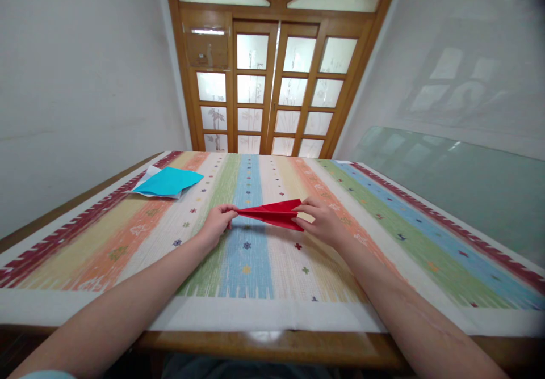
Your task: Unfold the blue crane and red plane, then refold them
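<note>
Directly ahead of you, a striped woven cloth [383, 237] covers a wooden table [272, 349], with bands of dark red, orange, yellow, green, blue and white running away from you and small cross motifs dotted along them. Your left hand [216, 224] pinches the narrow pointed tip of a folded red paper [272, 213], fingers closed on it; your right hand [322, 220] grips its wider end, thumb below and fingers on top. The paper is held just above the cloth's central blue stripe, roughly level. Toward the far left corner, blue paper [168, 181] lies flat on white sheets [150, 173]. Beyond the table stands a wooden door [276, 84] with frosted glass panes, between plain white walls [80, 78]. A glass pane [468, 186] leans along the right wall.
</note>
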`<state>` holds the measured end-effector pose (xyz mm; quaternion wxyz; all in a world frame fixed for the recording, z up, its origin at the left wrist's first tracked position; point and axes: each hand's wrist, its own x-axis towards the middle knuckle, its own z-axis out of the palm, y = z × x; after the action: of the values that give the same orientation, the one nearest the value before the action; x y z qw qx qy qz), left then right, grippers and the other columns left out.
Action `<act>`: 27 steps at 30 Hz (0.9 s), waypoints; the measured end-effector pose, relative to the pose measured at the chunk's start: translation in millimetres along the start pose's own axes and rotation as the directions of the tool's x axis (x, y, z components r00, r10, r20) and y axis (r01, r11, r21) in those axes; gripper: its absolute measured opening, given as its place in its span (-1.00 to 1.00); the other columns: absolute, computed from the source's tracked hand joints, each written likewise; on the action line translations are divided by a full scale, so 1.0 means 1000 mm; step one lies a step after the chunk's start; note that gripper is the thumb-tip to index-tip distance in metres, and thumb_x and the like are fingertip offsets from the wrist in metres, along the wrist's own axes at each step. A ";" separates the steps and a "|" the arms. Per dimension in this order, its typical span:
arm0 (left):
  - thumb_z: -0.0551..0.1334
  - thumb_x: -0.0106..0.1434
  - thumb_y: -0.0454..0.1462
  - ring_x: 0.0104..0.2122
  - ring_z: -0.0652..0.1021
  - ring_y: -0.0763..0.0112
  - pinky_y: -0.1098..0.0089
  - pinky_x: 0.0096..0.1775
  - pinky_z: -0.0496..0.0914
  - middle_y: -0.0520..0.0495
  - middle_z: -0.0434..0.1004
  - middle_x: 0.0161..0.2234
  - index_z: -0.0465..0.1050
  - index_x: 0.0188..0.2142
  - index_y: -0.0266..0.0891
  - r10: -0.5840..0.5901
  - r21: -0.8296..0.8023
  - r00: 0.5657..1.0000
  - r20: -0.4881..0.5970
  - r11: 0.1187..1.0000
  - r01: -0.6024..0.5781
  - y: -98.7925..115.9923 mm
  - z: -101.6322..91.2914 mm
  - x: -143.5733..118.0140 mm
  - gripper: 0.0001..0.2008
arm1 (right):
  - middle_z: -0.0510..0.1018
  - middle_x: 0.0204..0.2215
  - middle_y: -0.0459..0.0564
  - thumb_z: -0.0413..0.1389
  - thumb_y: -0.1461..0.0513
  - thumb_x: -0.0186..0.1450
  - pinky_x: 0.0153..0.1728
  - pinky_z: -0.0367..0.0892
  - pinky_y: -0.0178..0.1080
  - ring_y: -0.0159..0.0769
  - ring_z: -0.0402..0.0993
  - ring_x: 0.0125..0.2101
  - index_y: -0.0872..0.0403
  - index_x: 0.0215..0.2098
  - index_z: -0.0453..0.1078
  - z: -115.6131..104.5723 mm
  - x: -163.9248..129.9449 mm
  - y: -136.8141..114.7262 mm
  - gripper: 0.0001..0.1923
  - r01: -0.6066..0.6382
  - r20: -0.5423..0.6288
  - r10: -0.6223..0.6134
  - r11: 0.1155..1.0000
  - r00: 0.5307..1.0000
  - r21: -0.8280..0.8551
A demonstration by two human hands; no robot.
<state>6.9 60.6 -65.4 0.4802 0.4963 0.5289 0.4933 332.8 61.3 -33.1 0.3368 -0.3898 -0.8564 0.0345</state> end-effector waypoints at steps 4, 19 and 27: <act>0.35 0.06 -0.21 -0.69 0.30 0.57 0.52 -0.61 0.12 0.10 0.35 -0.62 0.53 -0.24 -0.30 -0.031 0.020 0.997 0.064 0.999 0.030 -0.006 -0.001 0.006 -0.72 | 0.57 -0.33 0.05 0.09 0.19 0.33 -0.19 0.34 -0.14 -0.17 0.48 -0.27 -0.01 -0.20 0.60 0.007 -0.001 0.012 -0.77 -0.069 0.075 0.068 0.998 0.995 0.010; 0.26 0.19 -0.32 -0.29 0.52 0.39 0.40 -0.25 0.42 -0.09 0.49 -0.20 0.26 0.19 -0.24 0.210 0.207 0.978 -0.023 0.958 -0.200 -0.024 0.011 0.004 -0.44 | 0.65 -0.46 0.08 0.02 0.05 0.34 -0.39 0.30 -0.22 -0.17 0.52 -0.44 0.14 -0.22 0.59 0.014 -0.003 0.100 -0.60 -0.599 -0.182 0.589 0.801 0.787 0.002; 0.23 0.23 -0.33 0.03 0.47 0.06 0.08 0.12 0.28 -0.25 0.52 -0.02 0.43 0.09 -0.22 0.415 0.595 0.870 0.265 0.640 -0.486 -0.018 0.019 -0.015 -0.59 | 0.65 -0.27 0.22 0.10 0.17 0.30 -0.31 0.25 -0.18 -0.09 0.50 -0.31 0.13 -0.09 0.61 -0.025 0.013 0.170 -0.67 -0.735 -0.265 0.686 0.642 0.677 -0.218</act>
<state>26.0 46.5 -84.4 0.1680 0.7710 0.4990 0.3581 451.5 183.3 -61.3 0.2976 -0.7440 -0.5982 -0.0001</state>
